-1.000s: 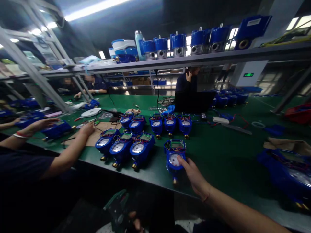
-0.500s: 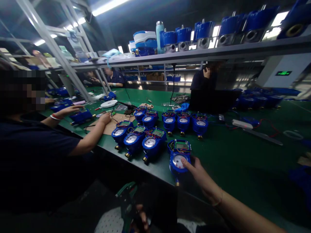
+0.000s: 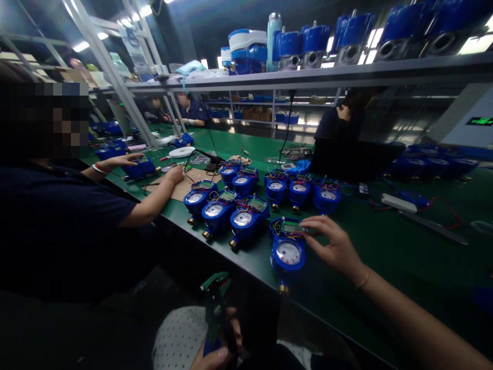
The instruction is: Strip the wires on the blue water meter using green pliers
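Since the earlier frame, the right hand has shifted from the dial to the top of the blue meter at the counter's near edge, fingers pinching its wiring. Left hand grips green-handled pliers below the edge. Steady the housing; pull gently.
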The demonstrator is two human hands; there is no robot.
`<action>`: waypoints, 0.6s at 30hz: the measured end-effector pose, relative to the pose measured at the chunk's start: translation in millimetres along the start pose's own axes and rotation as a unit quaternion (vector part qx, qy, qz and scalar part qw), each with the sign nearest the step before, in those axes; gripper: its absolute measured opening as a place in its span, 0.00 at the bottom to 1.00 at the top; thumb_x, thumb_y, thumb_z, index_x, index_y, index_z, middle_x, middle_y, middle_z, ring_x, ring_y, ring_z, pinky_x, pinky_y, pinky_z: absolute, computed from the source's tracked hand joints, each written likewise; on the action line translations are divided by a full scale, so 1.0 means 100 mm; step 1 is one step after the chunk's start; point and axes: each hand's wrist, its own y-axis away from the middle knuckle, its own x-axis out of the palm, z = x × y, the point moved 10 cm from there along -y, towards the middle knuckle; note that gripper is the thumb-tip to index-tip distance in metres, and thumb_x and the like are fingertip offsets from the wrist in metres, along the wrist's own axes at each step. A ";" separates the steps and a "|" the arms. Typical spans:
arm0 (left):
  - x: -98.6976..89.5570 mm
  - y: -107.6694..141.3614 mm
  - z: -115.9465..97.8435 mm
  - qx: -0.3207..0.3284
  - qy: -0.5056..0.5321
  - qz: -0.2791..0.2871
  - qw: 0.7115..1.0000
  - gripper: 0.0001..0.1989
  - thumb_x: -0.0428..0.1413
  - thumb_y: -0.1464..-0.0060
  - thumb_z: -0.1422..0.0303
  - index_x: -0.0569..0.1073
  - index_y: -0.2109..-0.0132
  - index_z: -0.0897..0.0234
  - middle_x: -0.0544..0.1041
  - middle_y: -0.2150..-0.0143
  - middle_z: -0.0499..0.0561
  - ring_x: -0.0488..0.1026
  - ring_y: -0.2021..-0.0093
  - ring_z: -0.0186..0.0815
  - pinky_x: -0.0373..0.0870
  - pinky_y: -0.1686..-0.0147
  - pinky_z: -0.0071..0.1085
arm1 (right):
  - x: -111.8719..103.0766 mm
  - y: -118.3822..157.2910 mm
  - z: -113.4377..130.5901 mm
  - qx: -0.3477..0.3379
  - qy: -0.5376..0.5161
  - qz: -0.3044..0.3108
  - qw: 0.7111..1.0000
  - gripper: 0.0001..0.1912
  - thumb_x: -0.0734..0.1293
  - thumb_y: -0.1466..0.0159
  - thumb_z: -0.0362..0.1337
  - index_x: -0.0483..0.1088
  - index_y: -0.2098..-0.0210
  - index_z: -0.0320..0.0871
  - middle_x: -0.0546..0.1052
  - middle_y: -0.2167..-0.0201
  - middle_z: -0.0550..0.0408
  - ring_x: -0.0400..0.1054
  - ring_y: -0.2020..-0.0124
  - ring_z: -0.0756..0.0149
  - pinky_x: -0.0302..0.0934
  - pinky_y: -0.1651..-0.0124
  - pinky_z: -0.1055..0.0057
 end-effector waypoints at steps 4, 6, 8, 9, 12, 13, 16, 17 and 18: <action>-0.03 0.01 0.06 -0.009 -0.004 0.006 1.000 0.29 0.70 0.66 0.61 0.78 0.51 0.54 0.79 0.61 0.51 0.74 0.61 0.46 0.72 0.58 0.41 | 0.16 -0.05 0.06 -0.063 0.036 0.105 0.992 0.17 0.64 0.33 0.31 0.74 0.48 0.53 0.67 0.42 0.51 0.66 0.43 0.59 0.66 0.43 0.58; -0.05 0.03 0.07 -0.007 -0.004 0.005 1.000 0.30 0.69 0.65 0.61 0.77 0.50 0.53 0.79 0.60 0.52 0.74 0.59 0.48 0.72 0.57 0.42 | 0.27 -0.07 0.15 -0.101 0.057 0.167 0.979 0.18 0.63 0.33 0.30 0.73 0.47 0.52 0.66 0.40 0.50 0.65 0.43 0.58 0.66 0.44 0.58; -0.07 0.04 0.09 -0.008 -0.003 0.001 1.000 0.29 0.68 0.64 0.60 0.77 0.50 0.53 0.79 0.58 0.52 0.75 0.58 0.49 0.72 0.55 0.43 | 0.34 -0.12 0.26 -0.134 0.090 0.207 0.965 0.18 0.62 0.34 0.30 0.73 0.47 0.50 0.67 0.40 0.49 0.65 0.43 0.57 0.65 0.44 0.56; -0.08 0.04 0.10 -0.008 -0.002 0.001 1.000 0.28 0.68 0.64 0.60 0.78 0.50 0.53 0.79 0.58 0.51 0.75 0.57 0.49 0.72 0.55 0.43 | 0.37 -0.14 0.30 -0.146 0.110 0.220 0.958 0.18 0.62 0.34 0.31 0.73 0.47 0.49 0.68 0.41 0.48 0.66 0.43 0.56 0.65 0.44 0.55; -0.09 0.05 0.12 0.001 0.001 0.006 1.000 0.28 0.68 0.63 0.61 0.78 0.50 0.52 0.79 0.59 0.51 0.75 0.57 0.49 0.73 0.55 0.43 | 0.42 -0.22 0.40 -0.181 0.166 0.251 0.936 0.17 0.64 0.34 0.35 0.73 0.47 0.48 0.69 0.41 0.46 0.66 0.44 0.52 0.66 0.46 0.52; -0.10 0.06 0.12 0.005 0.003 0.006 1.000 0.28 0.68 0.64 0.61 0.78 0.50 0.51 0.79 0.59 0.51 0.75 0.57 0.49 0.73 0.56 0.42 | 0.42 -0.24 0.42 -0.193 0.179 0.261 0.929 0.16 0.64 0.33 0.37 0.73 0.46 0.48 0.69 0.41 0.46 0.67 0.44 0.52 0.66 0.47 0.52; -0.15 0.08 0.13 0.011 0.008 0.000 1.000 0.29 0.68 0.63 0.61 0.77 0.48 0.50 0.79 0.59 0.50 0.74 0.58 0.47 0.72 0.56 0.41 | 0.42 -0.28 0.45 -0.225 0.207 0.284 0.909 0.15 0.63 0.31 0.37 0.74 0.47 0.50 0.70 0.40 0.46 0.68 0.44 0.52 0.67 0.47 0.54; -0.17 0.08 0.14 0.010 0.012 -0.001 1.000 0.29 0.68 0.62 0.61 0.77 0.48 0.50 0.79 0.58 0.50 0.74 0.58 0.46 0.72 0.56 0.40 | 0.41 -0.29 0.46 -0.232 0.214 0.290 0.904 0.15 0.63 0.31 0.35 0.75 0.48 0.50 0.71 0.40 0.47 0.68 0.44 0.52 0.67 0.47 0.54; -0.17 0.09 0.15 0.005 0.017 0.000 1.000 0.29 0.68 0.61 0.62 0.77 0.48 0.50 0.79 0.58 0.49 0.74 0.58 0.45 0.71 0.56 0.39 | 0.40 -0.30 0.45 -0.235 0.222 0.297 0.899 0.15 0.63 0.32 0.33 0.75 0.49 0.50 0.71 0.41 0.47 0.69 0.45 0.53 0.68 0.49 0.56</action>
